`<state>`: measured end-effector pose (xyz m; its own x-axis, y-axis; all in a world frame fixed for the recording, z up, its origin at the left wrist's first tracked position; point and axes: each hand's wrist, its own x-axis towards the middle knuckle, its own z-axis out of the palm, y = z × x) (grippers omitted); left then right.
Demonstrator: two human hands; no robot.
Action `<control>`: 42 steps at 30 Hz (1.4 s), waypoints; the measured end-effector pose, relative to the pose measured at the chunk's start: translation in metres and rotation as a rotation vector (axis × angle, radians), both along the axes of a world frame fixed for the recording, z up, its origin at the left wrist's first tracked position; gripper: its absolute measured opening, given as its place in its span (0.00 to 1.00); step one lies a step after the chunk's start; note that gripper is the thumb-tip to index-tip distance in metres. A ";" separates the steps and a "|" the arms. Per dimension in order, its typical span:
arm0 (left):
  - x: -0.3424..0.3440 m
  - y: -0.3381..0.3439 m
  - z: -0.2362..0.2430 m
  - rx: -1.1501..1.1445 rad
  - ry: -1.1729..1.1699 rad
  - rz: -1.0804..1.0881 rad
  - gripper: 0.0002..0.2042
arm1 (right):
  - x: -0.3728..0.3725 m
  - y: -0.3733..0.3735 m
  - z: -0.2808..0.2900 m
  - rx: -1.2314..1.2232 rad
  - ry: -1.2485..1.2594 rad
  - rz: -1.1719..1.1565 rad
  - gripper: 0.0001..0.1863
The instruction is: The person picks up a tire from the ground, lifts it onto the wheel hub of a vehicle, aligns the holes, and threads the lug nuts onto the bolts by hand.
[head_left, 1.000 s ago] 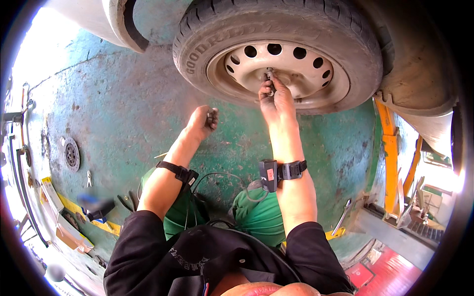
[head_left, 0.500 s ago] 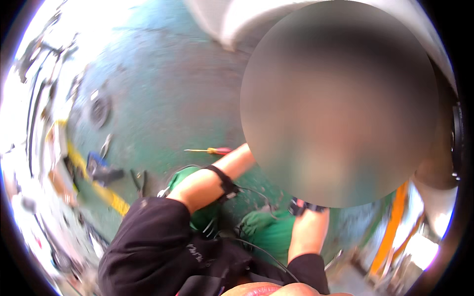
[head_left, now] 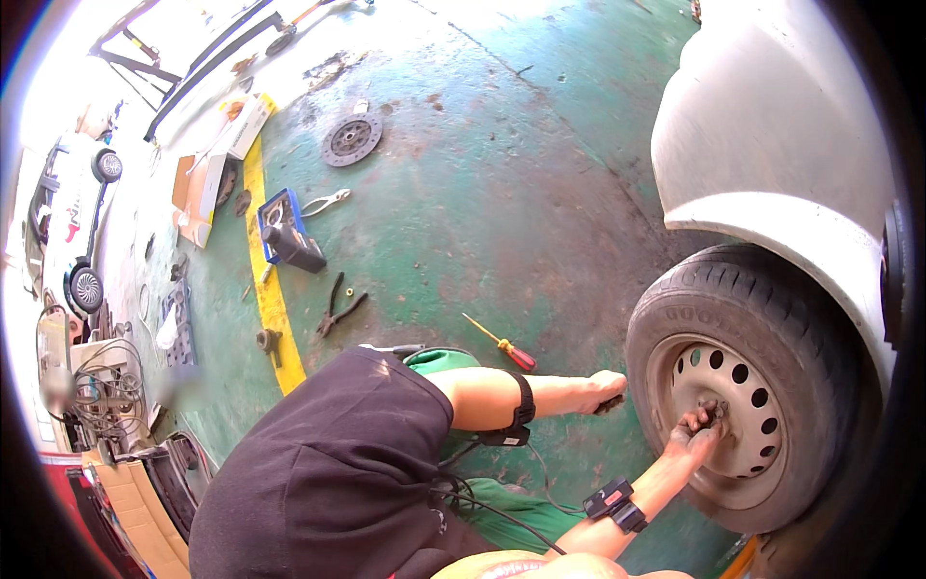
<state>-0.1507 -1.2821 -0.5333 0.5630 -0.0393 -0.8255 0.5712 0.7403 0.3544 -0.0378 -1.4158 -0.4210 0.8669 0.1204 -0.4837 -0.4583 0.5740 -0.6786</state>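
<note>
My right hand (head_left: 696, 427) reaches to the centre of the silver steel wheel (head_left: 750, 461) and pinches a small metal wheel fastener at the hub. The black tyre (head_left: 815, 454) is mounted under a light-coloured car body (head_left: 762, 125). Beside the tyre's left side, my left hand (head_left: 603, 391) is closed around small dark metal pieces, partly hidden by its fingers. A red-and-yellow screwdriver (head_left: 516, 354) lies on the green floor a little beyond my left forearm.
Black pliers (head_left: 333, 314), slip-joint pliers (head_left: 328, 200), a blue tray (head_left: 282, 210) with a dark bottle (head_left: 294, 249), a round disc (head_left: 352, 140) and an open cardboard box (head_left: 198, 198) lie along the yellow floor stripe (head_left: 285, 347). Another car (head_left: 82, 222) and equipment (head_left: 96, 376) are at the left.
My view has swung round, so the wheel now sits at the right and the floor tools show higher up. My right hand stays at the hub, my left still closed beside the tyre.
</note>
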 end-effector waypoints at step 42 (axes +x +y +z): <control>0.009 0.006 0.022 0.028 0.021 0.079 0.13 | 0.017 0.001 -0.006 -0.105 -0.001 0.055 0.09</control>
